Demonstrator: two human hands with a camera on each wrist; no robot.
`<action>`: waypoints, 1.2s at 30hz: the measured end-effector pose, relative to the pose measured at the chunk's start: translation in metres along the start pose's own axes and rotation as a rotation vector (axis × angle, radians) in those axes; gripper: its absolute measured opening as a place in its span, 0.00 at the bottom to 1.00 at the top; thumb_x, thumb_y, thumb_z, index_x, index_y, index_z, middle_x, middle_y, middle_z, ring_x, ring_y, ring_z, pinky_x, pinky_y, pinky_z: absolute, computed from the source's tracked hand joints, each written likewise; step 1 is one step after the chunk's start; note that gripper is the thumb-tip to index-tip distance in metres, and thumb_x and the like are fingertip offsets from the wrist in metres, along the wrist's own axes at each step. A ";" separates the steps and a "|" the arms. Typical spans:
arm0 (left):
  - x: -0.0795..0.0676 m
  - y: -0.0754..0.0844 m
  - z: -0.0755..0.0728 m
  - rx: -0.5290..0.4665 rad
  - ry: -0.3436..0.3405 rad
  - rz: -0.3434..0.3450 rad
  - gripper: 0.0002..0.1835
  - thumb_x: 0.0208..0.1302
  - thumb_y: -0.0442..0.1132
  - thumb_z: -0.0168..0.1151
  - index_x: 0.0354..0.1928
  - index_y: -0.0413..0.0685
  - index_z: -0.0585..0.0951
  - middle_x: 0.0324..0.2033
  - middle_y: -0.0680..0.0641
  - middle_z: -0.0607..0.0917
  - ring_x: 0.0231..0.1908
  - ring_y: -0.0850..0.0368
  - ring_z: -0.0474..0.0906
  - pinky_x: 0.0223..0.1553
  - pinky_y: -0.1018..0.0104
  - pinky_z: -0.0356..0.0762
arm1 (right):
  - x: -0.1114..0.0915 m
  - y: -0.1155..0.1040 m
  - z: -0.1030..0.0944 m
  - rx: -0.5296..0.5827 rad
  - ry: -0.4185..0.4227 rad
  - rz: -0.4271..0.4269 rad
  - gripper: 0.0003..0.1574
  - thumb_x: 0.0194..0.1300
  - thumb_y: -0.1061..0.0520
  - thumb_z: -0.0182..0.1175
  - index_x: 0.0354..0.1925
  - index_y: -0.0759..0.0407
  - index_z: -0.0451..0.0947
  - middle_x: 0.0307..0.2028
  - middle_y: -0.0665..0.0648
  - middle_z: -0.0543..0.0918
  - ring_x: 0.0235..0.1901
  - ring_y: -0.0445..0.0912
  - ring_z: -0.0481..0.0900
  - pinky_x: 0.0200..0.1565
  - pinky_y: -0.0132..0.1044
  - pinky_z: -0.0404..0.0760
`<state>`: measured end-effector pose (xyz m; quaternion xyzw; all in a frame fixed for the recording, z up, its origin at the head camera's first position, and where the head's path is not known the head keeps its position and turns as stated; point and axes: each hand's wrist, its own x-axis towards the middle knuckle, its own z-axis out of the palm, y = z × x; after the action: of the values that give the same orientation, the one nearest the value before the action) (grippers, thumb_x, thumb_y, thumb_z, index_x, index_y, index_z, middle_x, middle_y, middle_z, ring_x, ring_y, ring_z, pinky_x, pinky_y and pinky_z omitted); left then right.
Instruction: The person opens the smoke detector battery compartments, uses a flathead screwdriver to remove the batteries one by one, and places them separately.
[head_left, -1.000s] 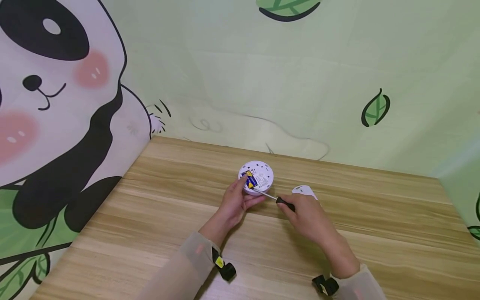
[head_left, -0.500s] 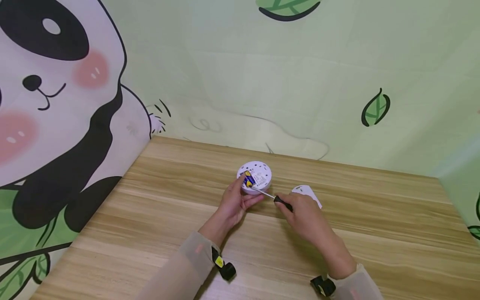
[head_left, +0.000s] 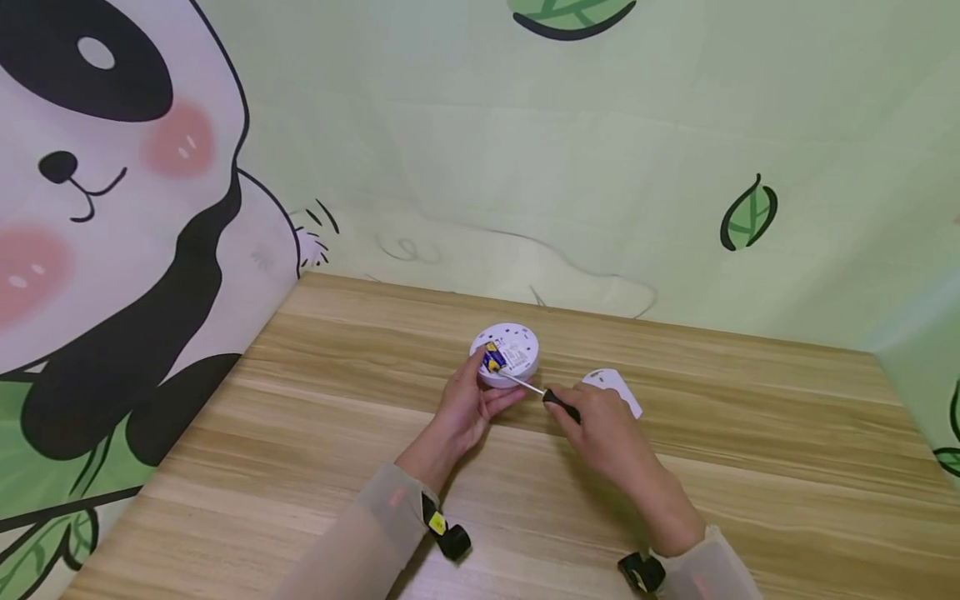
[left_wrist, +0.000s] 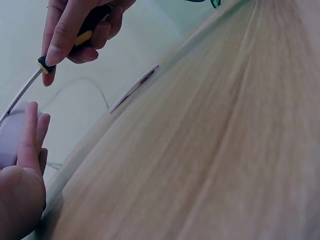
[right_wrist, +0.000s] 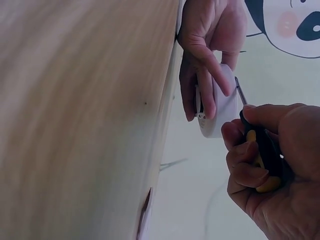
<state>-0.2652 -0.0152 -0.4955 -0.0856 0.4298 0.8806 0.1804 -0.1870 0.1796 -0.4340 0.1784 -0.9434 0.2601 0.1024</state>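
Observation:
My left hand (head_left: 461,406) holds a round white smoke alarm (head_left: 522,348) above the table, its back face turned up. The thumb lies at the edge of the blue and yellow batteries (head_left: 494,359) in its open compartment; the other fingers support it from below. In my right hand (head_left: 609,423) I grip a screwdriver (right_wrist: 268,159) by its black and yellow handle. Its metal shaft (head_left: 525,384) points left, with the tip at the near end of the batteries. The right wrist view shows the alarm (right_wrist: 227,107) edge-on, with the left fingers around its side.
A flat white cover piece (head_left: 617,383) lies on the wooden table (head_left: 750,408), partly hidden behind my right hand. Behind the table hangs a pale green backdrop (head_left: 450,125) with a panda and leaves printed on it.
The alarm and both hands have shifted slightly left together. The screwdriver tip stays at the batteries' near end. More of the white cover piece shows beyond my right hand.

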 end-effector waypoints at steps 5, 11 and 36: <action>0.001 -0.001 0.000 0.008 -0.010 0.018 0.31 0.84 0.54 0.42 0.77 0.43 0.61 0.61 0.26 0.80 0.41 0.45 0.92 0.47 0.58 0.91 | 0.000 0.002 0.003 0.016 0.008 -0.005 0.16 0.72 0.56 0.65 0.53 0.62 0.87 0.29 0.54 0.85 0.26 0.42 0.71 0.26 0.31 0.68; 0.001 0.000 0.001 0.019 -0.013 0.028 0.30 0.84 0.54 0.41 0.76 0.42 0.62 0.60 0.26 0.81 0.41 0.45 0.92 0.46 0.57 0.92 | -0.001 0.004 0.004 0.031 0.020 -0.006 0.16 0.72 0.55 0.65 0.53 0.60 0.88 0.28 0.53 0.84 0.25 0.41 0.70 0.26 0.30 0.67; 0.002 -0.001 0.001 0.062 0.031 0.054 0.30 0.84 0.54 0.41 0.74 0.39 0.65 0.56 0.27 0.84 0.36 0.48 0.92 0.44 0.55 0.92 | 0.000 0.005 0.005 0.053 0.023 -0.003 0.17 0.72 0.55 0.65 0.54 0.60 0.87 0.29 0.52 0.85 0.26 0.41 0.71 0.26 0.30 0.68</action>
<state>-0.2663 -0.0129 -0.4961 -0.0822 0.4616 0.8700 0.1525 -0.1892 0.1804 -0.4405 0.1795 -0.9347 0.2870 0.1087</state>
